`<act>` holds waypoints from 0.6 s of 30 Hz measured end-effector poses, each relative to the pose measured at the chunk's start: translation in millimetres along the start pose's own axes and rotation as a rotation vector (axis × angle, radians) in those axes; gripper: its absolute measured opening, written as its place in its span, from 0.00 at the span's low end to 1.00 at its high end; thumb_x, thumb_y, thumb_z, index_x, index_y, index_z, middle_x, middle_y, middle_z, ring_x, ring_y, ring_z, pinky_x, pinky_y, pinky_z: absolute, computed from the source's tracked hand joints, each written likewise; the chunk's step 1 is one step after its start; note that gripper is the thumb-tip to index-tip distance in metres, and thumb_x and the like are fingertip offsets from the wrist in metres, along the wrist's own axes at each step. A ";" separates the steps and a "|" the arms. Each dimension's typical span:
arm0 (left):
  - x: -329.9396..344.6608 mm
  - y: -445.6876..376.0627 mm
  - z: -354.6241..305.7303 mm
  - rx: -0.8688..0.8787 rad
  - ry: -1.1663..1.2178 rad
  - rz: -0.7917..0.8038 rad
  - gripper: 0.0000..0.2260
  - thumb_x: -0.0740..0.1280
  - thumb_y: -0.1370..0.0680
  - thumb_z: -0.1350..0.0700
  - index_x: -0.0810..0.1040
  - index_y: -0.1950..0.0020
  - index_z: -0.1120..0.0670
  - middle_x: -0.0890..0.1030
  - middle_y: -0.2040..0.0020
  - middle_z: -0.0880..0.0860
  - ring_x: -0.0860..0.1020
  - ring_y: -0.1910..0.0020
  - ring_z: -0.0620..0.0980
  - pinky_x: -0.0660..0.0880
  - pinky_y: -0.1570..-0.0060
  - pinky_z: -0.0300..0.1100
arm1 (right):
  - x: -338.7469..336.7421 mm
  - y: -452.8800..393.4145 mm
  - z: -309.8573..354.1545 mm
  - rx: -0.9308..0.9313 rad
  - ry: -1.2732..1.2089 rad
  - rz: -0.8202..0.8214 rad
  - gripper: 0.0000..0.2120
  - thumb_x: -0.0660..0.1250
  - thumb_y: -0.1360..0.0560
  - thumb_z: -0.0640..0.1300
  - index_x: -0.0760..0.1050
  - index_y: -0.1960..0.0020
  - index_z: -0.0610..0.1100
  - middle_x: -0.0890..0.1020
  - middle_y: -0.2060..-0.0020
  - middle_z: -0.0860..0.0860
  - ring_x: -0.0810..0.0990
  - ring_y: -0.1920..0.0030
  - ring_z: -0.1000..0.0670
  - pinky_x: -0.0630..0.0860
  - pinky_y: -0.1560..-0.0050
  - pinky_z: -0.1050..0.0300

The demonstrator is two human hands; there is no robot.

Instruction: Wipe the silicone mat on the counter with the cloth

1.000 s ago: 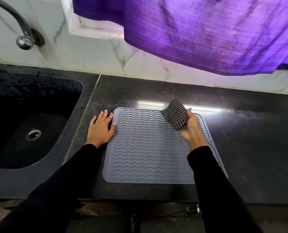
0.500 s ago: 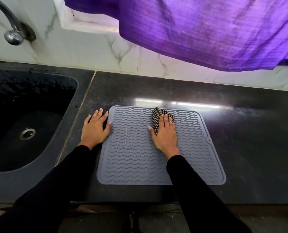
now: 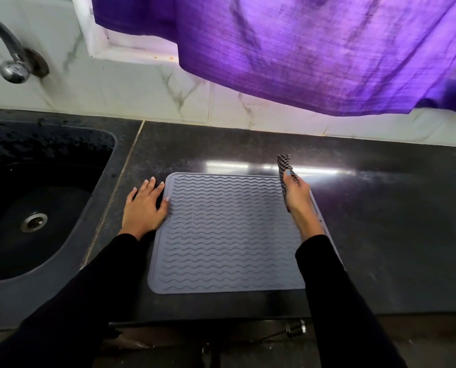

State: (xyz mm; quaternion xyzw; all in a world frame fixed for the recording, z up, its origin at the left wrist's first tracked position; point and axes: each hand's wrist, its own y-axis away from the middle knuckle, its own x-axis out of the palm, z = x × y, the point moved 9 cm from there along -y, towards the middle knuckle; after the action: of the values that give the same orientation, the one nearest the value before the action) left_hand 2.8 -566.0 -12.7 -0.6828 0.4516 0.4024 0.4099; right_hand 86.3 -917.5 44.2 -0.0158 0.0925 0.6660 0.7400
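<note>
A grey silicone mat (image 3: pixel 226 235) with wavy ridges lies flat on the dark counter (image 3: pixel 381 221). My left hand (image 3: pixel 144 208) rests flat on the counter at the mat's left edge, thumb touching the edge. My right hand (image 3: pixel 297 197) is at the mat's far right corner, turned on its side, and grips a black-and-white checked cloth (image 3: pixel 284 166). The cloth sticks up edge-on from my fingers, over the mat's back rim.
A black sink (image 3: pixel 22 197) with a metal drain lies to the left, a tap (image 3: pixel 11 70) above it. A purple curtain (image 3: pixel 314 49) hangs over the marble wall behind. The counter's front edge runs just below the mat.
My right hand has slid with the cloth from the mat's middle to its far right corner and turned on edge. The left hand has stayed put.
</note>
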 end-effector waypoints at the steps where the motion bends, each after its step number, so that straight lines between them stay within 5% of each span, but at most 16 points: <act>1: 0.2 0.1 0.3 0.003 0.000 0.000 0.36 0.43 0.28 0.37 0.67 0.28 0.54 0.63 0.26 0.56 0.58 0.26 0.52 0.51 0.29 0.52 | 5.3 8.1 4.6 -0.060 0.192 0.001 0.20 0.57 0.20 0.50 0.69 0.32 0.41 0.75 0.41 0.47 0.73 0.42 0.48 0.69 0.40 0.54; 4: 1.1 0.0 0.9 0.003 -0.007 0.001 0.34 0.44 0.27 0.38 0.66 0.28 0.54 0.62 0.26 0.56 0.58 0.25 0.52 0.51 0.29 0.52 | 49.3 30.5 -16.4 -0.120 0.677 0.148 0.27 0.54 0.20 0.53 0.56 0.25 0.42 0.58 0.25 0.44 0.57 0.26 0.45 0.54 0.26 0.48; 7: 2.0 -0.6 0.6 0.013 -0.022 0.001 0.33 0.45 0.27 0.38 0.66 0.28 0.54 0.62 0.26 0.57 0.58 0.26 0.53 0.52 0.29 0.52 | 76.5 43.9 -37.3 -0.274 1.088 0.169 0.33 0.49 0.20 0.57 0.44 0.24 0.40 0.46 0.24 0.45 0.43 0.24 0.46 0.41 0.26 0.51; 14: 0.8 -0.4 -0.2 0.021 -0.035 -0.024 0.34 0.43 0.27 0.39 0.67 0.28 0.54 0.63 0.26 0.57 0.59 0.26 0.53 0.52 0.29 0.52 | 72.8 36.7 -41.3 -0.281 1.063 0.252 0.32 0.46 0.21 0.59 0.44 0.24 0.43 0.45 0.24 0.49 0.43 0.24 0.49 0.40 0.26 0.53; 18: 0.8 -0.4 -1.6 0.019 -0.028 0.002 0.30 0.47 0.25 0.41 0.66 0.28 0.53 0.62 0.26 0.57 0.58 0.26 0.54 0.52 0.29 0.52 | 67.9 26.9 -43.5 -0.187 0.829 0.270 0.28 0.49 0.20 0.57 0.51 0.24 0.47 0.50 0.24 0.54 0.47 0.24 0.53 0.44 0.26 0.52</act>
State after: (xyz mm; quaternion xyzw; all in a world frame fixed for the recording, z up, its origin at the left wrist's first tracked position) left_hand 3.7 -567.6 -12.8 -0.6727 0.4502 0.4079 0.4224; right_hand 61.2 -854.1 -6.5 -0.3359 0.3220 0.6998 0.5421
